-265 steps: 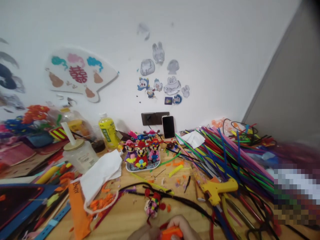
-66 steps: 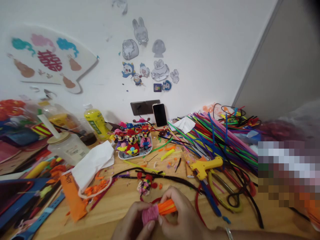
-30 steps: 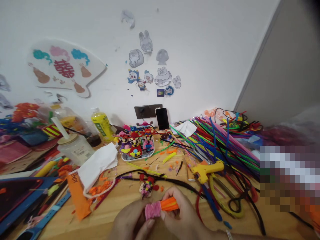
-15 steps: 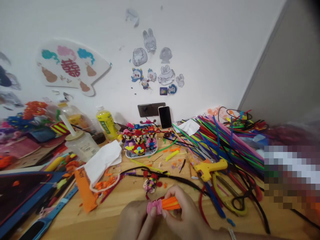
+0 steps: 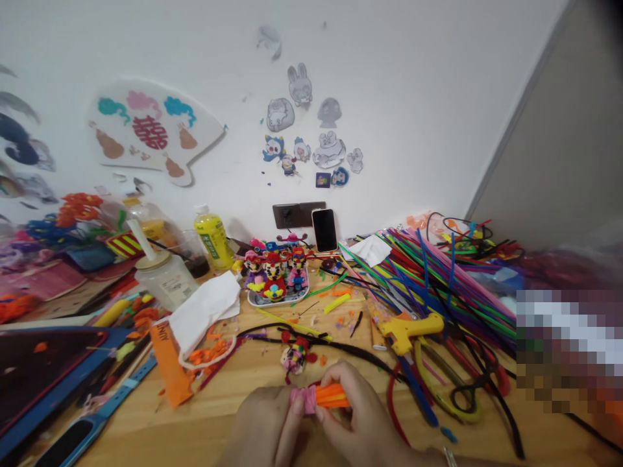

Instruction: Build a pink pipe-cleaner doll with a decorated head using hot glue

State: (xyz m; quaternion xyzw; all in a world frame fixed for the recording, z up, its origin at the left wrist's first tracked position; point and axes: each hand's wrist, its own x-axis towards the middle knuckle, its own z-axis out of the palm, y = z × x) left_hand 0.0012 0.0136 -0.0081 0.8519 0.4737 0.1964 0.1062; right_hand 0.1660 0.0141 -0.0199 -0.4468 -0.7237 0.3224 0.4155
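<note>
Near the table's front edge, both hands hold a small bundle of orange pipe cleaners [image 5: 331,395] with a pink wrapped section [image 5: 304,397] at its left end. My left hand [image 5: 265,425] is closed, thumb pressed on the pink wrapping. Around the orange part, my right hand [image 5: 357,415] curls its fingers, with the thumb near where pink meets orange. Just beyond the bundle lies a small doll-like figure [image 5: 294,358] with red and pink parts. The undersides of the bundle and some fingertips are hidden.
Several finished-looking figures stand in a white tray [image 5: 307,293]. A yellow glue gun [image 5: 411,329], pliers with yellow handles [image 5: 452,415] and a heap of coloured pipe cleaners [image 5: 438,272] lie at right. White tissue [image 5: 207,311], a jar [image 5: 168,282] and a smartwatch [image 5: 78,438] are at left.
The view has shifted slightly, so the background sits a little further right. Both hands keep their hold on the bundle, with hardly any movement of the fingers.
</note>
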